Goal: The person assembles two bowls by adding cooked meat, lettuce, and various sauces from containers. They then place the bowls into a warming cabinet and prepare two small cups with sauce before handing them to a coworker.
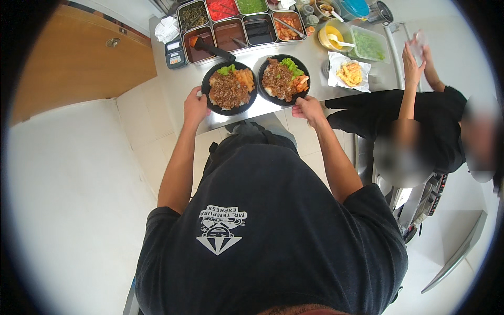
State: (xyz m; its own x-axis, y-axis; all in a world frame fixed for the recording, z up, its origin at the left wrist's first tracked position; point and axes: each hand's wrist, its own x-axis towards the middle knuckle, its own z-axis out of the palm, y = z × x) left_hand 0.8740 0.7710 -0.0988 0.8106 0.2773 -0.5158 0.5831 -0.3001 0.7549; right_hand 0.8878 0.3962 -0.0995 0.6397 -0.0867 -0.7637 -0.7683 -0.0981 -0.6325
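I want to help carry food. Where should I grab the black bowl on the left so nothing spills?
Grip the left bowl by its bare black rim, coming from the near outer side, where the left hand already touches it. Food fills the middle, and the right bowl crowds the other side. Keep it level.

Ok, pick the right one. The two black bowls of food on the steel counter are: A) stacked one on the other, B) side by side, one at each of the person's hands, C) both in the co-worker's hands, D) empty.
B: the left bowl sits at the left hand and the right bowl at the right hand, side by side on the counter, both filled.
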